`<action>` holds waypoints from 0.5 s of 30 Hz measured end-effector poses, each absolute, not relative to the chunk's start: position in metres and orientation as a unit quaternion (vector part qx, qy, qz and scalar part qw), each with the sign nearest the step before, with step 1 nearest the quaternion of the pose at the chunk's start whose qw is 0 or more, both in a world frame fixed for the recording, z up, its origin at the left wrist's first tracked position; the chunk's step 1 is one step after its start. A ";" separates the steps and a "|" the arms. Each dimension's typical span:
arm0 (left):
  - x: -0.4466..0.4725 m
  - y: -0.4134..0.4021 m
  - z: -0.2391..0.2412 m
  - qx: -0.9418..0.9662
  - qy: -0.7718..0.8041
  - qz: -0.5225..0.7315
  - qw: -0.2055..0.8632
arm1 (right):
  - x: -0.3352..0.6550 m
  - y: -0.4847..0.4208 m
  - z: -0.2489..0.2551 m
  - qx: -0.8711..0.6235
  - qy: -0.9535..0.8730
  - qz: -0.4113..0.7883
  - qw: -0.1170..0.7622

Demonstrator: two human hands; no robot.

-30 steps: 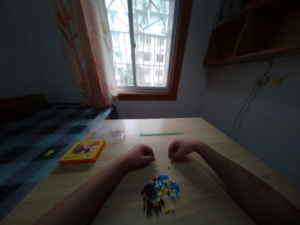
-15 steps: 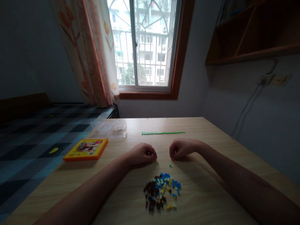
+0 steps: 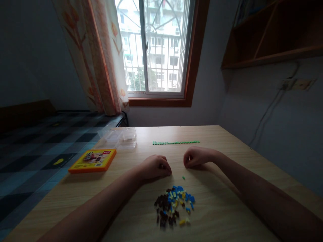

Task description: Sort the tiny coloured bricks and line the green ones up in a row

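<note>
My left hand rests on the wooden table with its fingers curled under, and what they cover is hidden. My right hand lies a short way to its right, also curled into a loose fist with its fingertips near the table. A single tiny green brick lies loose between and just in front of the hands. A pile of small brown, blue, yellow and white bricks sits nearer to me. Beyond the hands, a long thin row of green bricks runs left to right.
An orange and yellow flat box lies near the table's left edge, with a clear plastic container behind it. A window and curtain are beyond the table, a checkered bed to the left, and a wall with shelves to the right.
My left hand has slid a little to the right, and the small green brick by its fingertips no longer shows. My right hand has drawn back slightly from the other green brick.
</note>
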State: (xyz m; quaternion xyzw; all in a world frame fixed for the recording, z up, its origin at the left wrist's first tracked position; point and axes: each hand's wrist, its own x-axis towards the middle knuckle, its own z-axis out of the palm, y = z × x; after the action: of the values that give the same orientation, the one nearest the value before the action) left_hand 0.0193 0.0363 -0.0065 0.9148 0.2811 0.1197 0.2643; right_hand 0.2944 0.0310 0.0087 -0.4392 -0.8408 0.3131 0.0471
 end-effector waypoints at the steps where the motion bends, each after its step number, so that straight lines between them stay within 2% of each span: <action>1: 0.019 0.037 -0.007 0.915 0.280 0.119 0.264 | 0.295 0.032 0.008 -0.442 -0.839 0.314 0.046; 9: 0.019 0.037 -0.007 0.915 0.268 0.121 0.276 | 0.323 0.044 0.010 -0.506 -0.788 0.346 0.047; 15: 0.019 0.039 -0.008 0.913 0.271 0.123 0.280 | 0.385 0.065 0.003 -0.595 -0.732 0.301 0.139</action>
State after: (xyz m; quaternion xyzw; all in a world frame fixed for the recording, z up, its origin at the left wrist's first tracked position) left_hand 0.0193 0.0386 -0.0076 0.9128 0.2709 0.1231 0.2798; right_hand 0.3854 0.0655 0.0028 -0.5947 -0.7323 0.3011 0.1394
